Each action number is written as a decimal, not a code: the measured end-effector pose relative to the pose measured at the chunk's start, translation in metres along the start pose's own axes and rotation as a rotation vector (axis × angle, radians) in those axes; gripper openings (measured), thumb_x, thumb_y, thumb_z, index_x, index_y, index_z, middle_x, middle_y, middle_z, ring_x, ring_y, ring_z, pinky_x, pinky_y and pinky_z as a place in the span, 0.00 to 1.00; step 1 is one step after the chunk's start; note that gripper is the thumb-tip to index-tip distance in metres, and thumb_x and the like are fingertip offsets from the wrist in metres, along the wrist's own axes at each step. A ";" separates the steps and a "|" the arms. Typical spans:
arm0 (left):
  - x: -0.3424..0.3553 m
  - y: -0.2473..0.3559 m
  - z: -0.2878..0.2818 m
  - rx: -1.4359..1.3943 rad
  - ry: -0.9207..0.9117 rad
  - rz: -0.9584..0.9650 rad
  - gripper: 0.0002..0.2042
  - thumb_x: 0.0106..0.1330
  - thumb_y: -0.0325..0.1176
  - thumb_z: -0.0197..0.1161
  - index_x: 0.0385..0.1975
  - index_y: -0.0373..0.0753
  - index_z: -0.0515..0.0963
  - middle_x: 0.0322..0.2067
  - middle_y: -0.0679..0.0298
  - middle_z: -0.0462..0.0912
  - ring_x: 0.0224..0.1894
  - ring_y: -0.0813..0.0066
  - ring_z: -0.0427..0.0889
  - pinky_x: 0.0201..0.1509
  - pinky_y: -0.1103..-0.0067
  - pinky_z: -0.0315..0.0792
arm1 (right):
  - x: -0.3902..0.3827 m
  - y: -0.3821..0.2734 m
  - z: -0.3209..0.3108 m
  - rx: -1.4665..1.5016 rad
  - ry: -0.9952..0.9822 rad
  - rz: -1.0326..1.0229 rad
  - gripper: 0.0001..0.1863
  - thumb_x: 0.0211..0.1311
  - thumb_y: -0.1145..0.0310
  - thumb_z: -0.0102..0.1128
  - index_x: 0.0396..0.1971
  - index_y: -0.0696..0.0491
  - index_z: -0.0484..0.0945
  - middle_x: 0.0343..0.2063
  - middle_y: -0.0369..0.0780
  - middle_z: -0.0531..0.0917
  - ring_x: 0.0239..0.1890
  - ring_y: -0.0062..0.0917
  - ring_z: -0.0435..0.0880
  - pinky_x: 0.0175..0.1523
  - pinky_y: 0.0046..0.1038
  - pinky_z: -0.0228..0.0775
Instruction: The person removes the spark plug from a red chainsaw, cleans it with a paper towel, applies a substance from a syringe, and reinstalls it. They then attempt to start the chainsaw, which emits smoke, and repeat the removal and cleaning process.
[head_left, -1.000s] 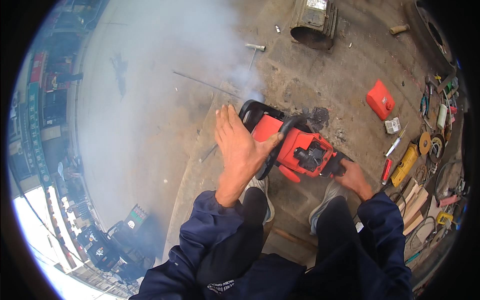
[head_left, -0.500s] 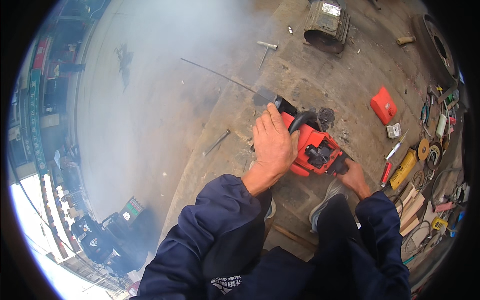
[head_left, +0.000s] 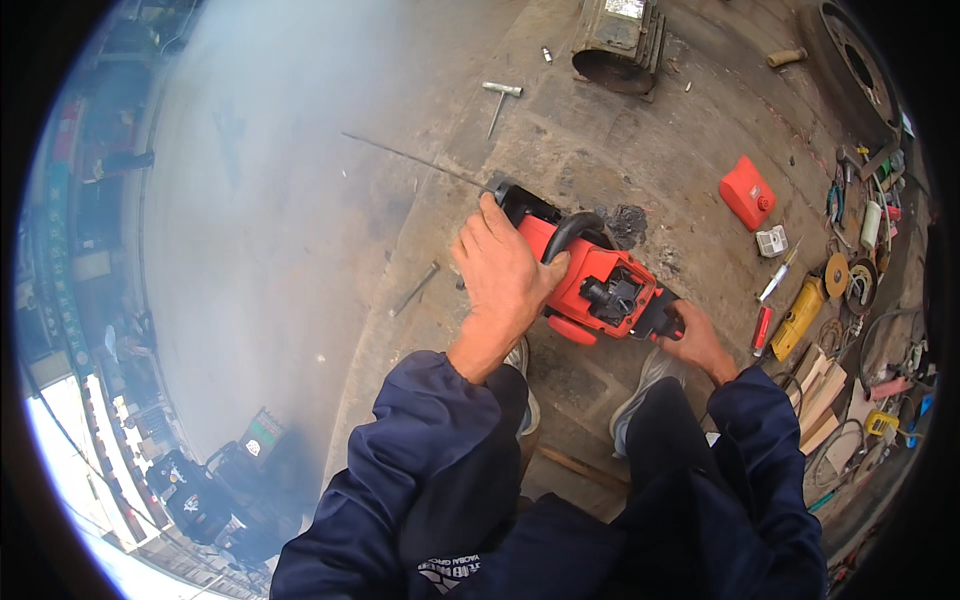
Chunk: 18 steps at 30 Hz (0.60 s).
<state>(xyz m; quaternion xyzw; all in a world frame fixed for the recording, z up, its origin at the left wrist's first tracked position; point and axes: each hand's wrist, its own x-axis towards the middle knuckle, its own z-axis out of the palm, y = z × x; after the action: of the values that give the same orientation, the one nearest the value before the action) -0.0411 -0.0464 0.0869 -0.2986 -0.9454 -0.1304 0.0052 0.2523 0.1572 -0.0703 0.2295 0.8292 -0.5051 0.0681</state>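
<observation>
A red and black chainsaw (head_left: 560,270) is in front of me, its thin bar (head_left: 415,158) pointing to the far left. Its top cover is off, baring a black engine part (head_left: 612,297). My left hand (head_left: 503,265) holds the front left side, fingers stretched toward the bar's base and thumb near the black front handle (head_left: 575,232). Around the black rear handle (head_left: 658,318) closes my right hand (head_left: 697,340); some of its fingers are hidden. Apart from the saw, to the right, lies a red cover (head_left: 748,192).
Smoke (head_left: 290,130) hangs over the left ground. A T-shaped wrench (head_left: 502,90), a bolt-like rod (head_left: 414,289) and a finned metal housing (head_left: 617,45) lie beyond the saw. To the right are a screwdriver (head_left: 780,272), a yellow grinder (head_left: 798,318), wood strips (head_left: 823,395) and a wheel (head_left: 855,65).
The view has shifted, so the ground things sit farther left. Smoke has thickened over the street at left. Both hands stay on the chainsaw, and its bar angle has changed slightly.
</observation>
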 end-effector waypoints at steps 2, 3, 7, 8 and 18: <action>0.002 0.003 -0.002 0.034 -0.022 -0.016 0.57 0.48 0.49 0.84 0.71 0.19 0.58 0.53 0.43 0.75 0.57 0.46 0.75 0.64 0.56 0.67 | 0.000 0.002 -0.001 -0.051 -0.028 -0.024 0.30 0.45 0.61 0.75 0.48 0.60 0.81 0.41 0.51 0.81 0.45 0.50 0.84 0.52 0.44 0.78; 0.003 0.004 -0.002 0.049 -0.030 -0.026 0.57 0.48 0.49 0.84 0.71 0.18 0.58 0.53 0.43 0.75 0.57 0.46 0.75 0.64 0.56 0.67 | 0.001 0.003 -0.001 -0.087 -0.032 -0.036 0.29 0.45 0.61 0.75 0.48 0.60 0.82 0.41 0.51 0.82 0.45 0.50 0.84 0.52 0.44 0.78; 0.003 0.011 -0.004 0.052 -0.058 -0.085 0.58 0.48 0.50 0.84 0.71 0.18 0.57 0.54 0.41 0.74 0.58 0.45 0.74 0.64 0.54 0.67 | 0.001 0.003 -0.004 -0.061 -0.056 -0.063 0.29 0.45 0.60 0.75 0.48 0.61 0.82 0.40 0.51 0.82 0.46 0.50 0.84 0.52 0.45 0.78; 0.003 0.012 -0.003 0.046 -0.050 -0.094 0.58 0.48 0.50 0.84 0.71 0.18 0.57 0.54 0.41 0.74 0.58 0.45 0.74 0.64 0.54 0.67 | 0.000 0.002 -0.004 -0.044 -0.063 -0.053 0.29 0.45 0.60 0.74 0.48 0.61 0.82 0.40 0.51 0.82 0.46 0.50 0.84 0.52 0.45 0.78; 0.004 0.013 -0.002 0.096 -0.024 0.036 0.47 0.50 0.44 0.83 0.63 0.21 0.65 0.47 0.42 0.75 0.51 0.43 0.76 0.55 0.57 0.71 | 0.000 -0.003 -0.003 0.053 -0.026 -0.007 0.28 0.45 0.61 0.74 0.46 0.62 0.83 0.40 0.52 0.82 0.45 0.51 0.84 0.52 0.45 0.78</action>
<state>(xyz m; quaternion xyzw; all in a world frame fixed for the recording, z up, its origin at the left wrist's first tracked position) -0.0378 -0.0345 0.0925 -0.3165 -0.9451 -0.0810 0.0107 0.2515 0.1592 -0.0666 0.2217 0.8153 -0.5301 0.0713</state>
